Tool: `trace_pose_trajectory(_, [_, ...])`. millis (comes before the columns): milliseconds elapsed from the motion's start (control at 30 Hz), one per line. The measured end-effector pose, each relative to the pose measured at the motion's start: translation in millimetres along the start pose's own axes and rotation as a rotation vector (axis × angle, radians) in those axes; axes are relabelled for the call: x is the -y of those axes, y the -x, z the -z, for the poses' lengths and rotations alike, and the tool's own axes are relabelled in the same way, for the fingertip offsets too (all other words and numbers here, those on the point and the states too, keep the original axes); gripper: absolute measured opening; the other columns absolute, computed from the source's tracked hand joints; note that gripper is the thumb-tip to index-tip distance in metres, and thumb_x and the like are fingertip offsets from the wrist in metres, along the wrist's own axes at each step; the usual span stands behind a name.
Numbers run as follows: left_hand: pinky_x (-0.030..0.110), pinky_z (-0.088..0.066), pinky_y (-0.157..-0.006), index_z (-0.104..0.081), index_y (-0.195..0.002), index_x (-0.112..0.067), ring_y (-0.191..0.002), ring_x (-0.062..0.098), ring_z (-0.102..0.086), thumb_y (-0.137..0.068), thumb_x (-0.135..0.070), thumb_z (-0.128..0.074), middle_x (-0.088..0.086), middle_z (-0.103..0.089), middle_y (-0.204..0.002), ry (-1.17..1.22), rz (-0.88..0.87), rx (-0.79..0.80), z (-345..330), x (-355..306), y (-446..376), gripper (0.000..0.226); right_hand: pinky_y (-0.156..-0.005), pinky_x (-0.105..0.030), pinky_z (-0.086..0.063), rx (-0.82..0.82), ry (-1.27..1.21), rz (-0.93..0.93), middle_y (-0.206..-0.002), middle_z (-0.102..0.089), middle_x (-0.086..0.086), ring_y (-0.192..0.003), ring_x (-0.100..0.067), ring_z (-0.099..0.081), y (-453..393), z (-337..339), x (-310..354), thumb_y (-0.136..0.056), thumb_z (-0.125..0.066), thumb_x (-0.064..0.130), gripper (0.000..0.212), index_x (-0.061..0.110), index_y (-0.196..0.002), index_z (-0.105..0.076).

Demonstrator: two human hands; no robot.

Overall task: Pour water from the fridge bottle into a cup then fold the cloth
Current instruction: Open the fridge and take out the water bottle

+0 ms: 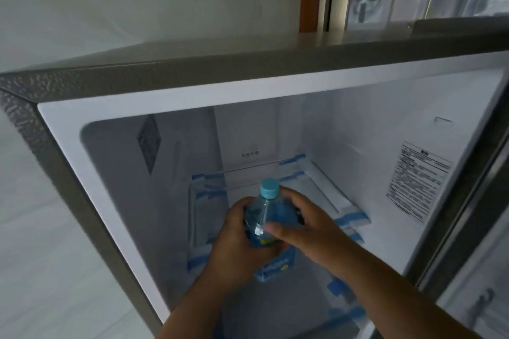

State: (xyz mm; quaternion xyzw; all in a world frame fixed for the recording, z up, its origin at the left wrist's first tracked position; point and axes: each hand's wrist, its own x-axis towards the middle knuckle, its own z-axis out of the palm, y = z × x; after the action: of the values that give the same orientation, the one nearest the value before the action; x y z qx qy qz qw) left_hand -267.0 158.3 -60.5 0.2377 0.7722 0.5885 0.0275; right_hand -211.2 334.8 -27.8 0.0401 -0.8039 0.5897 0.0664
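A clear plastic water bottle with a light blue cap and a blue label stands upright inside the open fridge. My left hand wraps around the bottle's left side and lower body. My right hand grips it from the right, the thumb lying across the front of the label. Both forearms reach in from the bottom of the view. The bottle's base is hidden behind my hands. No cup or cloth is in view.
The fridge interior is white, with glass shelves held by blue tape strips. A printed label sticks on the right inner wall. The open door stands at the right edge. A white wall lies left of the fridge.
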Motion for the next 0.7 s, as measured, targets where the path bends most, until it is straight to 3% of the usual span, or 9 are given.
trace_pose_trajectory(100, [0.042,-0.062,-0.094,-0.056,-0.128,-0.039,-0.109,0.008,-0.072,-0.063,-0.021,-0.100,-0.009,-0.071,-0.121,0.051,-0.013,0.000,2,-11,5,0.080,-0.113,-0.040,-0.044,-0.038,-0.438,-0.210,-0.135,-0.070,0.005,-0.128,-0.012,-0.064,15,1,-16,-0.096,-0.052,0.062,0.057,0.030,-0.143,-0.059])
trace_pose_trajectory(167, [0.043,-0.061,-0.095,-0.057,-0.126,-0.048,-0.112,0.012,-0.072,-0.059,-0.031,-0.099,-0.010,-0.073,-0.122,0.079,-0.045,0.043,7,-24,9,0.081,-0.117,-0.050,-0.041,-0.033,-0.607,-0.387,-0.136,-0.070,0.000,-0.129,-0.019,-0.064,29,5,-30,-0.099,-0.044,0.062,0.059,0.026,-0.143,-0.059])
trace_pose_trajectory(267, [0.041,-0.060,-0.095,-0.053,-0.133,-0.045,-0.115,0.014,-0.072,-0.063,-0.026,-0.100,-0.011,-0.072,-0.124,0.065,-0.095,0.207,10,-43,17,0.086,-0.114,-0.058,-0.042,0.005,-0.751,-0.473,-0.144,-0.062,-0.015,-0.130,-0.035,-0.062,54,3,-41,-0.109,-0.035,0.054,0.055,0.020,-0.145,-0.059])
trace_pose_trajectory(400, [0.027,-0.059,-0.093,-0.049,-0.134,-0.042,-0.114,0.005,-0.070,-0.067,-0.019,-0.099,-0.020,-0.070,-0.122,-0.001,-0.161,0.355,1,-48,26,0.087,-0.098,-0.057,-0.057,-0.118,-0.845,-0.492,-0.132,-0.068,-0.023,-0.118,-0.042,-0.068,83,-11,-33,-0.108,-0.036,0.046,0.053,0.014,-0.128,-0.072])
trace_pose_trajectory(600, [0.044,-0.062,-0.095,-0.051,-0.135,-0.041,-0.117,0.012,-0.071,-0.065,-0.020,-0.100,-0.011,-0.070,-0.128,0.045,-0.162,0.601,-25,-28,41,0.088,-0.094,-0.055,-0.060,-0.383,-0.929,-0.568,-0.130,-0.069,-0.024,-0.114,-0.041,-0.071,144,-30,-41,-0.108,-0.034,0.048,0.059,0.009,-0.125,-0.075])
trace_pose_trajectory(700, [0.050,-0.061,-0.094,-0.054,-0.133,-0.042,-0.118,0.020,-0.071,-0.062,-0.026,-0.100,-0.006,-0.071,-0.130,0.077,-0.172,0.743,-49,-26,50,0.086,-0.102,-0.055,-0.055,-0.490,-0.937,-0.522,-0.134,-0.068,-0.020,-0.118,-0.038,-0.069,183,-35,-41,-0.104,-0.038,0.046,0.054,0.013,-0.123,-0.076])
